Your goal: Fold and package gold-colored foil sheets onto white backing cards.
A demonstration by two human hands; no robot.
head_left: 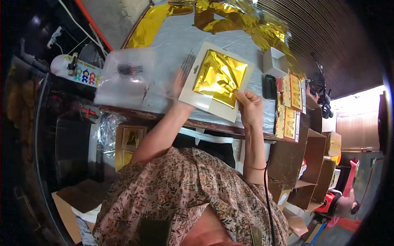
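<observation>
A cream square card lies tilted over the near edge of the table, with a crinkled gold foil sheet on top of it. My left hand reaches under the card's left side and holds it; most of that hand is hidden by the card. My right hand pinches the foil's lower right corner between thumb and fingers at the card's right edge.
A clear plastic bag lies at the left on the grey table cover. Crumpled gold foil trails across the back. A small white box, a black device and gold-faced packs stand right. Brown cartons sit below.
</observation>
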